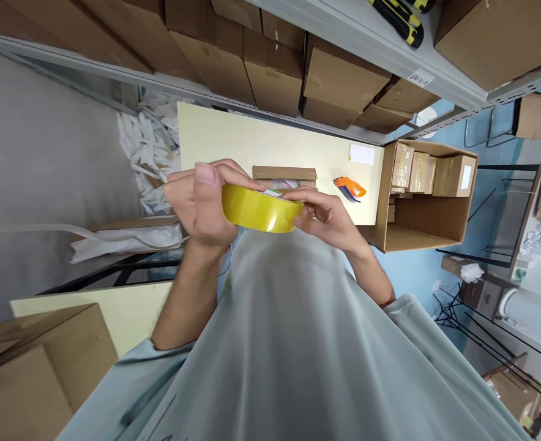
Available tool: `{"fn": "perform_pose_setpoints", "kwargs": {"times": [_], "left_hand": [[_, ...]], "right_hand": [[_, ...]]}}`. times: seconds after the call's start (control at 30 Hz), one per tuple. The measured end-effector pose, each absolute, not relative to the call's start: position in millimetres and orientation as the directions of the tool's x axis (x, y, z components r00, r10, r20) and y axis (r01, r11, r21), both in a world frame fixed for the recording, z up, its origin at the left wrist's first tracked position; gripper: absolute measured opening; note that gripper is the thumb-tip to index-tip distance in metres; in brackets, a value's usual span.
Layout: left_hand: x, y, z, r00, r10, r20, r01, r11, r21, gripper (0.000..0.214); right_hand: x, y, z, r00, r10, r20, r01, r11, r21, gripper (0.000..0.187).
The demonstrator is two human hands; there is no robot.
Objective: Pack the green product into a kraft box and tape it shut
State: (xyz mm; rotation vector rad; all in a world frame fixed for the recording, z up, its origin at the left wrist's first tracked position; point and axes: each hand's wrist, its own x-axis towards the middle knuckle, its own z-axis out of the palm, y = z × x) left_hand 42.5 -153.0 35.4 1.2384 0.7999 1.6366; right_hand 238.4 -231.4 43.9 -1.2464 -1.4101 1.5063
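A roll of yellow packing tape [261, 211] is held up in front of my chest, its shiny outer face toward me. My left hand [204, 199] grips its left end, thumb raised and fingers reaching over the top. On the right end, my right hand [323, 217] has its fingertips and thumb closed on the roll's edge. Behind the roll, a small open cardboard box [284, 173] lies on the table and is partly hidden. An orange and blue tape dispenser [350, 188] rests on the table to the right of my right hand.
The pale yellow table [224, 138] carries a white label [362, 154]. At its right end, a large open carton [426, 239] holds several small taped boxes. A metal shelf [344, 37] with cardboard boxes runs along the back. Another carton [45, 361] stands at lower left.
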Motion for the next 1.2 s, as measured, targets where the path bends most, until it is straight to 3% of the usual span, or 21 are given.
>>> {"fn": "perform_pose_setpoints", "kwargs": {"times": [0.17,0.33,0.47,0.53,0.63,0.7,0.8,1.03,1.2], "left_hand": [[42.4,-154.6,37.2,-0.045,0.929,0.368,-0.238,-0.368,0.899,0.072],[36.4,-152.0,35.3,0.091,0.816,0.571,-0.059,-0.568,0.821,0.067],[29.5,-153.5,42.6,0.235,0.72,0.653,0.037,-0.678,0.734,0.059],[28.4,-153.4,44.8,0.216,0.782,0.585,-0.027,-0.594,0.804,0.067],[30.2,-148.3,38.0,0.122,0.922,0.369,-0.212,-0.339,0.917,0.094],[32.6,-142.9,28.0,0.145,0.967,0.209,-0.329,-0.152,0.932,0.109],[36.3,-138.4,13.9,0.247,0.968,0.043,-0.468,0.081,0.88,0.114],[33.4,-140.9,12.1,0.184,0.981,-0.064,-0.546,0.156,0.823,0.11],[28.9,-138.1,20.5,0.226,0.974,-0.031,-0.556,0.155,0.817,0.108]], "right_hand": [[238.2,-233.3,48.4,-0.273,0.938,-0.214,0.082,-0.199,-0.977,0.039],[223.8,-233.5,61.4,-0.179,0.931,-0.317,0.157,-0.291,-0.944,0.036],[221.3,-233.7,61.1,-0.193,0.937,-0.291,0.142,-0.267,-0.953,0.034],[225.6,-233.6,57.5,-0.226,0.942,-0.248,0.097,-0.231,-0.968,0.031],[232.3,-234.0,53.1,-0.262,0.939,-0.221,0.042,-0.218,-0.975,0.032],[233.6,-234.8,52.8,-0.28,0.926,-0.252,-0.001,-0.263,-0.965,0.034],[231.7,-236.1,55.3,-0.293,0.898,-0.329,-0.056,-0.359,-0.932,0.04],[234.9,-235.2,52.2,-0.388,0.87,-0.304,-0.074,-0.358,-0.931,0.04],[236.5,-234.2,48.2,-0.425,0.877,-0.223,-0.114,-0.296,-0.948,0.042]]}}
